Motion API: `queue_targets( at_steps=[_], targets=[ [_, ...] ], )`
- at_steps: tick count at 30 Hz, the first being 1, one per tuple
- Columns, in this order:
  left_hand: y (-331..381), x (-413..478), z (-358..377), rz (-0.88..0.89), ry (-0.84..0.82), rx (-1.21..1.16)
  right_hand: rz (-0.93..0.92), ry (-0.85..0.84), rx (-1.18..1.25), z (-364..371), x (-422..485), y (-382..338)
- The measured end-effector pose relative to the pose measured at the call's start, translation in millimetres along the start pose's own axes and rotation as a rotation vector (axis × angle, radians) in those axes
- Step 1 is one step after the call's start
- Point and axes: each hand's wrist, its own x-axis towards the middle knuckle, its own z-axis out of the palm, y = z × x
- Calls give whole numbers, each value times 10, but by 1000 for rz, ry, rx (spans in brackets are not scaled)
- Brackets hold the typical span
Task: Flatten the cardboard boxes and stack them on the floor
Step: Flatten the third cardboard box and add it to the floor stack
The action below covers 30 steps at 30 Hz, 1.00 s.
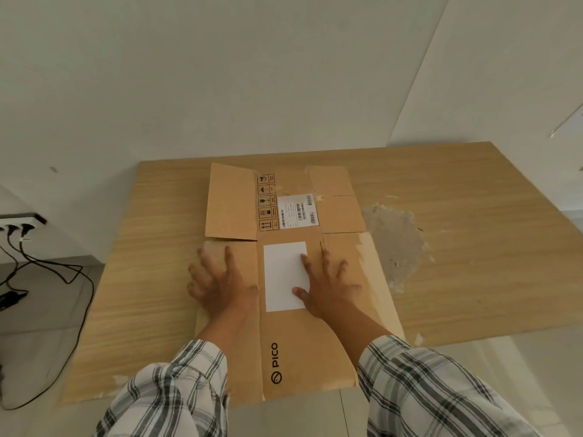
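A brown cardboard box (pixel 296 345) marked PICO lies flattened on a wood-grain board (pixel 151 279) on the floor. It carries a blank white label (pixel 280 279) and, farther away, a barcode label (pixel 298 211); its far flaps are spread out. My left hand (pixel 217 283) rests palm down on the box's left part, fingers apart. My right hand (pixel 325 287) lies palm down over the white label's right edge, fingers spread. Neither hand grips anything. Plaid sleeves cover both forearms.
The board shows a torn, peeled patch (pixel 397 241) right of the box. A white power strip (pixel 19 223) with black cables (pixel 63 272) sits on the floor at the left. White walls rise behind the board, and pale floor tiles (pixel 504 345) surround it.
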Motion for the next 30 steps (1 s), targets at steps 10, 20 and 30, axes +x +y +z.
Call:
queue_targets(
  at_steps=[10, 20, 30],
  targets=[
    [349, 496, 201, 532, -284, 120, -8, -147, -83, -282, 507, -50],
    [597, 800, 155, 590, -266, 234, 23, -230, -157, -450, 765, -198],
    [456, 380, 279, 459, -319, 79, -51, -67, 34, -177, 513, -48]
  ],
)
